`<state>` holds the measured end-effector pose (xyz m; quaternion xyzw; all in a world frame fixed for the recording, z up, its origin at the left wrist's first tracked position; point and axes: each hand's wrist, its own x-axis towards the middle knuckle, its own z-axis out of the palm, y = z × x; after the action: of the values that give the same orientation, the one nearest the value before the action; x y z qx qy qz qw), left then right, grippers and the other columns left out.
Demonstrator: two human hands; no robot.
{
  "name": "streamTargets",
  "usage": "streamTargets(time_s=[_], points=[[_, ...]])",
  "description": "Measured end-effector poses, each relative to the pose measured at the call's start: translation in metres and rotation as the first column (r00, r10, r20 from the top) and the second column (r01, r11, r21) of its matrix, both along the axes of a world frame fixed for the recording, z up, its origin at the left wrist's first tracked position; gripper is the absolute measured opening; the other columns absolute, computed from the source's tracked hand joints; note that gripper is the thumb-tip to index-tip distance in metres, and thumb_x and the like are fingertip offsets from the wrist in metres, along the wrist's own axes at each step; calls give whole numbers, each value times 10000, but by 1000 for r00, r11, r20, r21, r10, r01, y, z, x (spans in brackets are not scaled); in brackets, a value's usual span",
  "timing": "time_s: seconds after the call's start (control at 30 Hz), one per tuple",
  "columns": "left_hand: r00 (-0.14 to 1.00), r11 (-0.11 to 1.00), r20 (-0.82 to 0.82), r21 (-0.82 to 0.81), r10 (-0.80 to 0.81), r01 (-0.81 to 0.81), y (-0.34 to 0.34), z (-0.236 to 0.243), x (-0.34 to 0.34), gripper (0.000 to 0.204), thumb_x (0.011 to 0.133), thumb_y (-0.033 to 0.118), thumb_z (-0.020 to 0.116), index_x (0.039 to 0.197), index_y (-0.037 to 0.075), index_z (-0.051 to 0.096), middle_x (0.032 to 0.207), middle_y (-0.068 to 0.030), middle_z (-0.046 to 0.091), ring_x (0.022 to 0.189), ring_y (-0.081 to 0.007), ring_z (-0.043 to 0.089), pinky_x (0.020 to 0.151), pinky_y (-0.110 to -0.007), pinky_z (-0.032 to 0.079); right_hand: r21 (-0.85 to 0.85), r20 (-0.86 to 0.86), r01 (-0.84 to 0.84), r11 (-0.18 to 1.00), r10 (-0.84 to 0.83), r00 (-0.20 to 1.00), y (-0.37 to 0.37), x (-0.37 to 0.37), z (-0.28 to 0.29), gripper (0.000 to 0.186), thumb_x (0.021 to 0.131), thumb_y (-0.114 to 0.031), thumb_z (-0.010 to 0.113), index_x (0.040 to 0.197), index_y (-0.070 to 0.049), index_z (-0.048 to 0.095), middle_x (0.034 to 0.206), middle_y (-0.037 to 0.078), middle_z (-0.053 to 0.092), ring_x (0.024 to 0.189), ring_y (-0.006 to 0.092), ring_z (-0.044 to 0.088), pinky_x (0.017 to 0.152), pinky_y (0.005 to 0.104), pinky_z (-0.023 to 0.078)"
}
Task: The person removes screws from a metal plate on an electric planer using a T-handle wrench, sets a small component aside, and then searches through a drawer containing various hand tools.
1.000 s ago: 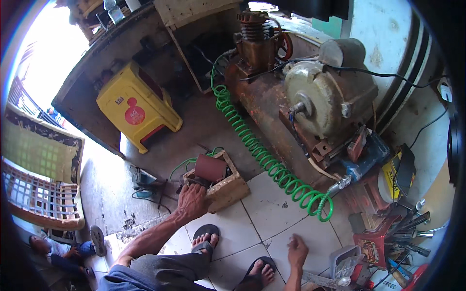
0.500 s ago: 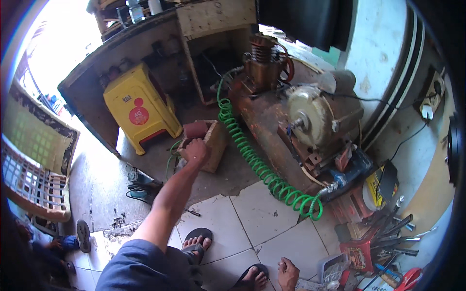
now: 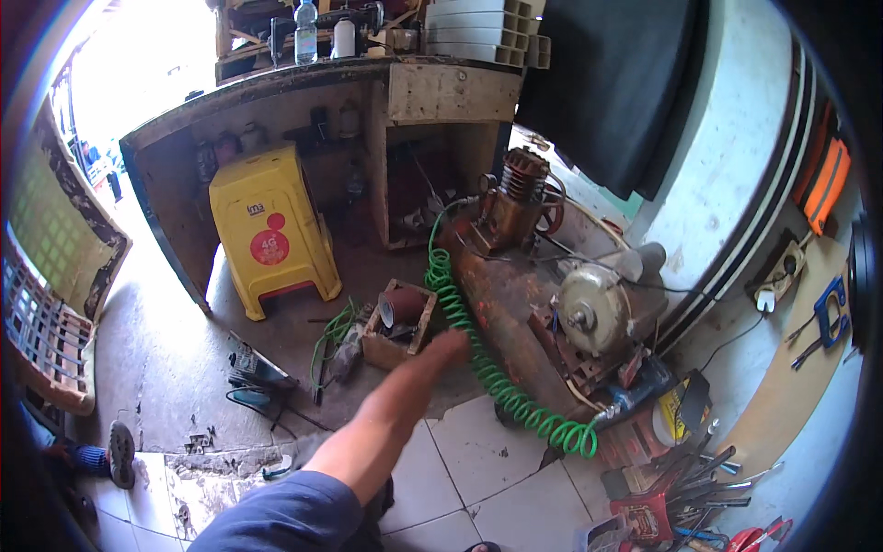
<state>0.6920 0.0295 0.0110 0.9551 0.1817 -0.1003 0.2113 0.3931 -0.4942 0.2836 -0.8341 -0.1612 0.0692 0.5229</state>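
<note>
My left arm stretches from the lower edge toward the middle. My left hand is blurred beside the green coiled air hose, overlapping its coils; whether it touches them I cannot tell. Its fingers do not show clearly. Just left of the hand stands a small wooden box on the floor. A red-brown roll, like sandpaper, lies in it among other items that are hard to make out. My right hand is out of the picture.
A rusty air compressor with a motor stands at the right. Behind the box is a yellow plastic stool before a wooden workbench. A corded power tool lies left. Several hand tools crowd the lower right.
My left hand has left the box and moved right to the green hose. The roll stays in the box, now tilted. My right hand has gone out of sight, and the view has shifted upward.
</note>
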Motion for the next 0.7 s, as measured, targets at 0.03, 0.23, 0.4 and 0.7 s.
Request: streamTargets(time_s=[0.03, 0.23, 0.4, 0.7], points=[[998, 998, 41, 46, 40, -41, 112, -55, -78, 375, 821, 307, 733, 1152, 130, 733, 1198, -127, 706, 1117, -299, 682, 909, -462, 564, 19, 115, -333, 943, 329, 937, 5, 4, 3, 509, 1012, -262, 610, 1419, 28, 512, 1231, 199, 669, 1161, 298, 625, 1015, 399, 469], [867, 929, -338, -90, -367, 359, -90, 24, -43, 389, 829, 311, 727, 1189, 165, 721, 1216, -83, 701, 1120, -271, 678, 915, -426, 560, -465, 34, 111, 878, -107, 994, 54, -3, 14, 467, 970, -263, 652, 1365, -25, 579, 1128, 253, 687, 1096, 355, 660, 931, 434, 506], [901, 926, -218, -136, -376, 353, -107, -37, -14, 515, 832, 364, 715, 1315, 200, 645, 1319, -108, 646, 1200, -291, 633, 991, -414, 527, -677, 5, -117, 727, 163, 987, 123, 8, 20, 520, 927, -237, 670, 1412, -102, 537, 1259, 199, 656, 1089, 399, 658, 911, 458, 523], [907, 910, -221, -300, -359, 287, -92, 16, -24, 566, 849, 454, 699, 1303, 124, 630, 1263, -113, 679, 1111, -316, 675, 940, -457, 536, -770, 23, -50, 636, 107, 994, 117, 47, 3, 461, 963, -298, 629, 1335, -30, 581, 1097, 196, 714, 1016, 360, 689, 897, 430, 544]])
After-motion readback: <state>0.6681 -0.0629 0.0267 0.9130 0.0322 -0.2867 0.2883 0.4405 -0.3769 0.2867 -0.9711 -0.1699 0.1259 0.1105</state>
